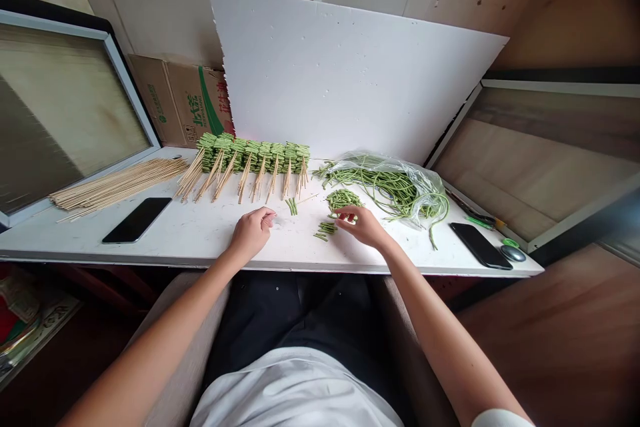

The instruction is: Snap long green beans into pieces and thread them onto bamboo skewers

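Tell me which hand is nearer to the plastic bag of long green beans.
Right. The right hand is just in front of the plastic bag, apparently not touching it. The left hand is farther away, well to the bag's left.

A white foam board (350, 67) leans against the wall behind the white table (65, 240), with a printed cardboard box (180, 103) just beside it. Framed glass panels (70, 113) (540, 160) stand at either side. One black smartphone (137, 220) lies at the left, another (480, 245) at the right, near what may be green-handled scissors (480, 219) and a round grey disc (513, 253).
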A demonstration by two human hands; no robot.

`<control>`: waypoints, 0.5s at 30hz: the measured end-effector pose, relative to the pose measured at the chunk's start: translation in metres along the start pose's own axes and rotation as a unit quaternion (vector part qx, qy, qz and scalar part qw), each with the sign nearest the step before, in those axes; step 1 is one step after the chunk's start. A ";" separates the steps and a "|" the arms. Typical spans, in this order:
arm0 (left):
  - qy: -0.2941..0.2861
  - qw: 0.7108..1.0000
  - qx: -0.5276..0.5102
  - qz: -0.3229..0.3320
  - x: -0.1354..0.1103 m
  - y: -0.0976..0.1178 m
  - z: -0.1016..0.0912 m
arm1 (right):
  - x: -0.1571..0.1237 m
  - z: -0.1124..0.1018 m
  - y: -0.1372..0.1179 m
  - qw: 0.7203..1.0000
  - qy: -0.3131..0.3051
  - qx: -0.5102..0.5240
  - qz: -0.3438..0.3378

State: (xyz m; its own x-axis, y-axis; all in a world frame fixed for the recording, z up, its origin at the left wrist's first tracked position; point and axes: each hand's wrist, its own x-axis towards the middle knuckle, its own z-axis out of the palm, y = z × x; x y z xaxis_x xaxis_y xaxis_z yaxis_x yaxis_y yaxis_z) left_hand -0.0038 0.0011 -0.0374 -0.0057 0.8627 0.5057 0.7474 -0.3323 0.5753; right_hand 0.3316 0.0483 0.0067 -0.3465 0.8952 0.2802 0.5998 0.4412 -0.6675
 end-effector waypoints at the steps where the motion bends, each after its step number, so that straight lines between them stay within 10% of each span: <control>1: 0.001 1.000 0.001 -0.001 0.001 -0.001 -0.001 | -0.003 0.004 0.000 1.000 0.000 -0.006 -0.003; 15: -0.004 1.000 -0.015 -0.009 0.003 -0.007 -0.003 | -0.016 0.031 -0.001 0.992 0.034 -0.101 -0.073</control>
State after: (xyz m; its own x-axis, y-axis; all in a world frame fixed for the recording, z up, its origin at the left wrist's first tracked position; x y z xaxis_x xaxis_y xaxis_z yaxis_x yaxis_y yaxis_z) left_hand -0.0107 0.0046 -0.0384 -0.0136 0.8713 0.4906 0.7267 -0.3285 0.6034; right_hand 0.3138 0.0315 -0.0187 -0.3953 0.8202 0.4135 0.6810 0.5638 -0.4673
